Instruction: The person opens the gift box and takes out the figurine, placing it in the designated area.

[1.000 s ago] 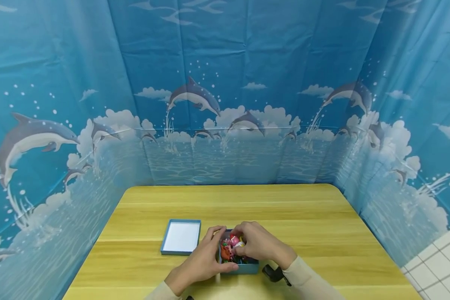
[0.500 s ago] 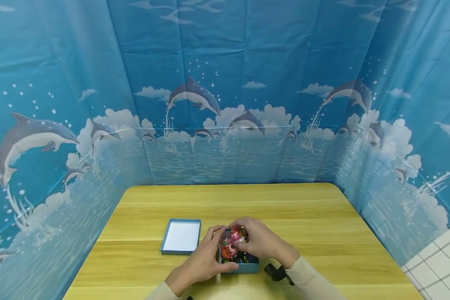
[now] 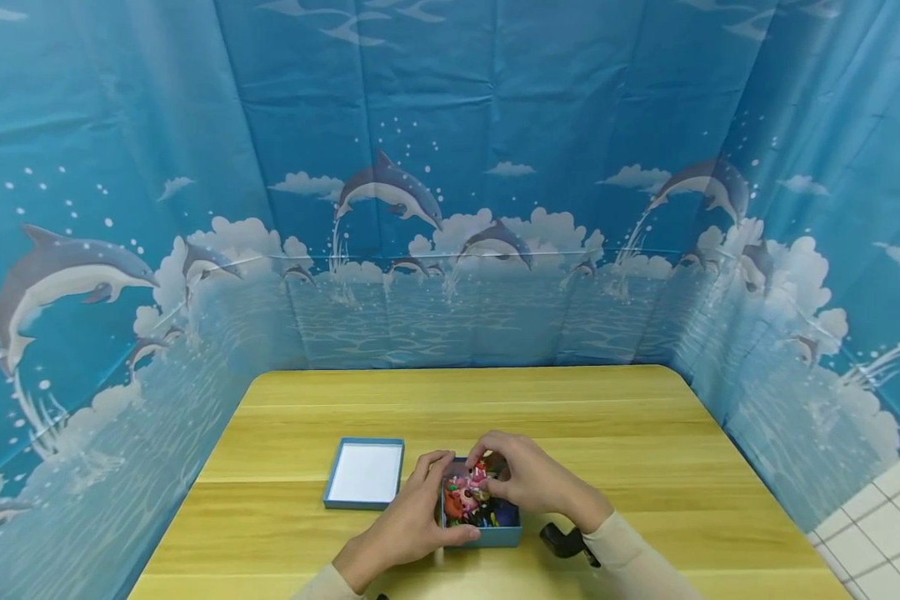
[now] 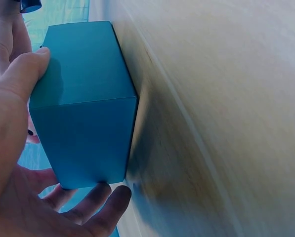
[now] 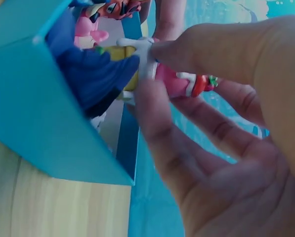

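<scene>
While your left hand [image 3: 405,525] wraps the near-left corner of the box [image 3: 487,537], thumb along its front wall and fingers up its left side, your right hand [image 3: 528,483] sits over the box's far end. In the left wrist view the same left hand [image 4: 9,148] cups the box [image 4: 83,108] from two sides, thumb on one face and fingertips at the bottom edge, so that grip is closed around the box and steadies it on the worktop [image 3: 570,408].

Your right-hand grip is narrow: thumb and fingers pinch a small pink figure [image 3: 478,477] just above the box's contents. The right wrist view shows it more plainly, the right hand [image 5: 226,148] pinching the figure [image 5: 174,81], which has a white part and a red-and-green bit at one end, right at the box [image 5: 43,133] opening.

Inside the box lies a jumble of small coloured toys [image 3: 465,504]: pink, orange, red and dark blue pieces packed close together. From the wrist you see a dark blue piece [image 5: 95,81] against the inner wall and a pink one [image 5: 88,29] beyond it.

Left of the box, near but apart from it, the lid [image 3: 365,473] lies upturned on the worktop, its white inside showing within a blue rim. A dolphin-print curtain [image 3: 450,167] stands around the worktop on three sides.
</scene>
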A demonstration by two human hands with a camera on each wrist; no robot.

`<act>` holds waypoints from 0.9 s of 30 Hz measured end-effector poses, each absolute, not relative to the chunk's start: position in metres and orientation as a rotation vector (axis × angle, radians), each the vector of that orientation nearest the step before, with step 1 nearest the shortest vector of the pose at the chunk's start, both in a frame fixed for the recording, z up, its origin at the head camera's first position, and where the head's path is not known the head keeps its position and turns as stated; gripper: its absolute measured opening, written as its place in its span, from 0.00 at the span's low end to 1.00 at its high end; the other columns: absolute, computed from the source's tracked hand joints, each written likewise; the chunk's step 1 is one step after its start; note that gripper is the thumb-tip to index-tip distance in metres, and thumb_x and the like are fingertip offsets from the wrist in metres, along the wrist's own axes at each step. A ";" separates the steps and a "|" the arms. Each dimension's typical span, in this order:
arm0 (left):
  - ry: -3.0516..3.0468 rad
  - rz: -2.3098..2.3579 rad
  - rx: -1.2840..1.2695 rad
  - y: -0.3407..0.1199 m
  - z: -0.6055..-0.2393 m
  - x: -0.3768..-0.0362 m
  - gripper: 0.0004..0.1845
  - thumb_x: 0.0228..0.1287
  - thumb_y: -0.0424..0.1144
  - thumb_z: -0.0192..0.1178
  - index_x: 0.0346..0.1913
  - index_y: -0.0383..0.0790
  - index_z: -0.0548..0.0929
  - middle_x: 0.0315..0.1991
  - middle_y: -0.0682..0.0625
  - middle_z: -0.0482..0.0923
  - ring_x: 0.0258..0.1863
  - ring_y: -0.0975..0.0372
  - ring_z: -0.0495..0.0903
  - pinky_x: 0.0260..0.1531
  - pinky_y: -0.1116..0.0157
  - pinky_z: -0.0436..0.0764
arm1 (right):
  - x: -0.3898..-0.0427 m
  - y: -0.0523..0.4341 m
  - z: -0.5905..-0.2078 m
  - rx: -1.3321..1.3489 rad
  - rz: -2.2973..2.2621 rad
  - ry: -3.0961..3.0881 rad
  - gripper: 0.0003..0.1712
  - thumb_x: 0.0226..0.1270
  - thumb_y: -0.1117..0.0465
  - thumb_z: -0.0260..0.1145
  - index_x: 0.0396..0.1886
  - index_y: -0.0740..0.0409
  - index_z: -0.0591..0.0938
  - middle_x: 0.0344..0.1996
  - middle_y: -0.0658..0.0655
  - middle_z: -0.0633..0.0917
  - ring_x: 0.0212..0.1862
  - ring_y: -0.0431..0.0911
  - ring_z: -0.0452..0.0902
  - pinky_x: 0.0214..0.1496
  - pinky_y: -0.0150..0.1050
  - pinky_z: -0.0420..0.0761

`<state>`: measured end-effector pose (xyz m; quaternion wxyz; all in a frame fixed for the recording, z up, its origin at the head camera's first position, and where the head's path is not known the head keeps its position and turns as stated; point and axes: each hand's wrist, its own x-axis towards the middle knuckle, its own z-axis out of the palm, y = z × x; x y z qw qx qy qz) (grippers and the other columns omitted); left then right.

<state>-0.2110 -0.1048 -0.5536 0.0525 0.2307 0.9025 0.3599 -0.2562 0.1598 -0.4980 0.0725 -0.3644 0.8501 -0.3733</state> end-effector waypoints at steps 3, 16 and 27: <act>2.742 1.093 0.697 -0.105 -0.555 -0.213 0.66 0.71 0.74 0.76 0.95 0.38 0.58 0.92 0.42 0.59 0.81 0.44 0.79 0.75 0.42 0.87 | -0.257 0.162 -0.498 -1.111 -1.127 2.533 0.13 0.82 0.70 0.74 0.59 0.51 0.89 0.55 0.51 0.91 0.50 0.43 0.93 0.49 0.34 0.91; 2.754 1.080 0.714 -0.105 -0.553 -0.211 0.66 0.71 0.73 0.77 0.95 0.37 0.58 0.92 0.41 0.59 0.80 0.45 0.80 0.73 0.45 0.88 | -0.255 0.160 -0.501 -1.056 -1.164 2.537 0.05 0.83 0.59 0.79 0.49 0.46 0.90 0.48 0.43 0.92 0.49 0.35 0.92 0.52 0.34 0.92; 2.752 1.092 0.701 -0.104 -0.552 -0.211 0.66 0.70 0.73 0.77 0.95 0.38 0.58 0.92 0.41 0.59 0.78 0.45 0.81 0.75 0.42 0.87 | -0.255 0.169 -0.493 -1.111 -1.162 2.627 0.11 0.85 0.63 0.76 0.61 0.50 0.91 0.61 0.51 0.92 0.62 0.45 0.93 0.67 0.52 0.94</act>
